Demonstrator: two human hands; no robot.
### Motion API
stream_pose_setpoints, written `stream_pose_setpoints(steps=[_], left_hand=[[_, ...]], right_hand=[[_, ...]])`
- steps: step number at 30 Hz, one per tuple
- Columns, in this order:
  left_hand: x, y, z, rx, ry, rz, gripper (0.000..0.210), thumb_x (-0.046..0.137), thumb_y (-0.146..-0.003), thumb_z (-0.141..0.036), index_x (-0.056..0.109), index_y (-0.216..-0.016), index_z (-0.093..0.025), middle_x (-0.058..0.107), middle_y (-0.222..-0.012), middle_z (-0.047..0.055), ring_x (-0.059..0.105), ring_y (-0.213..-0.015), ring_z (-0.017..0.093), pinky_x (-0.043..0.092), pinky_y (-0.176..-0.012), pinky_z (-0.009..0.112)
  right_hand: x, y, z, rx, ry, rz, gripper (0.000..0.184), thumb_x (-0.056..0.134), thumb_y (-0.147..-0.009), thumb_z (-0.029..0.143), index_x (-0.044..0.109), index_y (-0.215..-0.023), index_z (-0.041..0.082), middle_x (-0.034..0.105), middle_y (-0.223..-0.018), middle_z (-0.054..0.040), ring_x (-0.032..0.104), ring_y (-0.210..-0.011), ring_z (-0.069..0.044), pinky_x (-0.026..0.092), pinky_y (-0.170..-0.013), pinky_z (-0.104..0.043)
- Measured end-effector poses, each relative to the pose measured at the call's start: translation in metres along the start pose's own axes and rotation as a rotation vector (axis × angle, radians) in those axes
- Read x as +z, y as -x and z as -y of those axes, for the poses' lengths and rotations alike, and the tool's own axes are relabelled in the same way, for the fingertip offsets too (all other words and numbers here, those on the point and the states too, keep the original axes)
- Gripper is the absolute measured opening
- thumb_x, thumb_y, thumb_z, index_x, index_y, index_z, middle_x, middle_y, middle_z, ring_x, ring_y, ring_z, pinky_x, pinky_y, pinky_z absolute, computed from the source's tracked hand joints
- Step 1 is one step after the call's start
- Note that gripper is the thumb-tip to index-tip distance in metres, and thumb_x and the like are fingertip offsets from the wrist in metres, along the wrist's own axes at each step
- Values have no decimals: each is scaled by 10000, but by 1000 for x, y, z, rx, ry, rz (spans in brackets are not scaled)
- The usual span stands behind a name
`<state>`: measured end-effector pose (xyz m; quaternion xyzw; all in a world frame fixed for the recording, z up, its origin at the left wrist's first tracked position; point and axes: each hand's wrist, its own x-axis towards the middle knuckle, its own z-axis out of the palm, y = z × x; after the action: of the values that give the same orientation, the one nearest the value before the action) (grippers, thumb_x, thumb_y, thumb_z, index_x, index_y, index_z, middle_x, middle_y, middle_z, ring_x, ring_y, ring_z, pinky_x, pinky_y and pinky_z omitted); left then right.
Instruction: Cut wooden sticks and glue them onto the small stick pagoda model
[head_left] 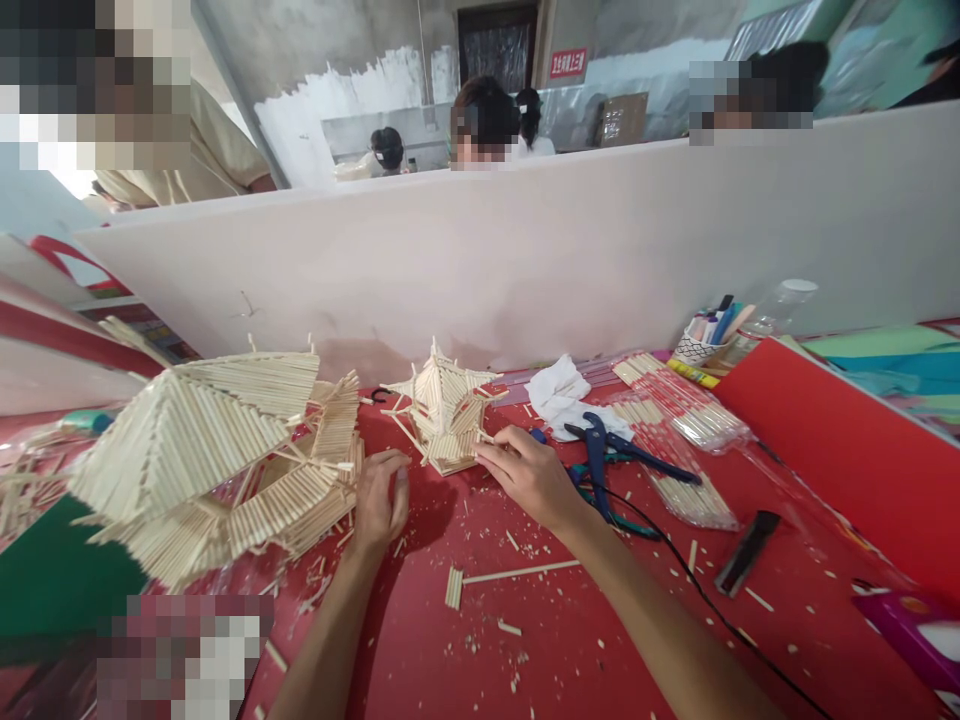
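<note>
The small model (pixel 439 400), built of pale sticks, stands upright near the middle of the red counter (pixel 420 655); the clock directions run from it. The right hand (pixel 525 470) is at four o'clock, its fingertips drawn together at the model's edge; I cannot tell whether they pinch a stick there. The left hand (pixel 382 500) is at seven o'clock, fingers loosely curled, just beside the big model (pixel 187 430); whether it touches or holds anything I cannot tell. The big model, its broad roof tilted, lies at nine o'clock. At three o'clock are the tissue (pixel 559 385) and, farther out, packs of sticks (pixel 682 400). Blue pliers (pixel 598 455) lie between three and four, a knife (pixel 748 553) at four. Toward six are a row of stubs (pixel 454 588) and, just beside it, a long stick (pixel 521 573).
</note>
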<state>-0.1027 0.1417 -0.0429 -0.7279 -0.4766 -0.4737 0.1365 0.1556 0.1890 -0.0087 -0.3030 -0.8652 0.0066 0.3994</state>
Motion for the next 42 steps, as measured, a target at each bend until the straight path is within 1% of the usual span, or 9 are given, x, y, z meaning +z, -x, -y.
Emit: stream_pose_setpoints(steps=[10, 19, 23, 29, 38, 41, 42], left_hand=[[0, 0, 0, -2, -2, 10, 205, 491, -932, -112, 600, -1087, -192, 654, -996, 68, 629, -943, 196, 512, -829, 340], [-1, -2, -1, 14, -2, 8, 199, 490, -933, -97, 591, -1077, -188, 647, -993, 71, 623, -948, 195, 512, -831, 338], [0, 0, 0, 15, 0, 15, 202, 488, -933, -94, 589, -1080, -188, 645, -996, 72, 621, -956, 195, 511, -840, 338], [-1, -2, -1, 9, -6, 26, 194, 476, -937, -107, 595, -1068, -186, 654, -989, 73, 630, -938, 195, 518, -824, 341], [-1, -1, 0, 0, 14, 18, 208, 484, -926, -113, 607, -1071, -197, 665, -981, 71, 641, -926, 201, 525, -814, 351], [0, 1, 1, 8, 13, 2, 216, 490, -925, -106, 601, -1090, -191, 661, -992, 72, 634, -955, 201, 518, -835, 348], [-1, 2, 2, 12, 16, -1, 219, 494, -924, -100, 598, -1096, -188, 658, -997, 72, 629, -963, 200, 516, -840, 344]], right_hand=[[2, 0, 0, -27, 27, -11, 174, 546, -999, 206, 688, -1097, 193, 625, -912, -71, 622, -783, -158, 503, -705, -262], [2, 1, -1, -15, 37, -18, 203, 550, -1001, 232, 657, -1163, 175, 626, -908, -76, 633, -780, -166, 511, -695, -272], [2, 1, 0, 5, 22, -29, 174, 555, -998, 228, 665, -1125, 183, 622, -896, -72, 630, -773, -161, 513, -713, -271], [2, 1, 0, -8, -2, -36, 142, 570, -987, 210, 681, -1071, 182, 623, -909, -71, 636, -781, -153, 509, -723, -262], [2, 1, 0, -5, -19, -41, 116, 555, -992, 205, 658, -1046, 195, 630, -906, -67, 637, -795, -162, 510, -731, -281], [2, 1, -1, -12, -20, -77, 55, 568, -988, 206, 618, -968, 192, 624, -861, -55, 621, -792, -162, 490, -714, -275], [2, 2, -1, -12, -18, -92, 66, 574, -986, 215, 597, -928, 194, 616, -837, -48, 609, -775, -160, 478, -693, -270]])
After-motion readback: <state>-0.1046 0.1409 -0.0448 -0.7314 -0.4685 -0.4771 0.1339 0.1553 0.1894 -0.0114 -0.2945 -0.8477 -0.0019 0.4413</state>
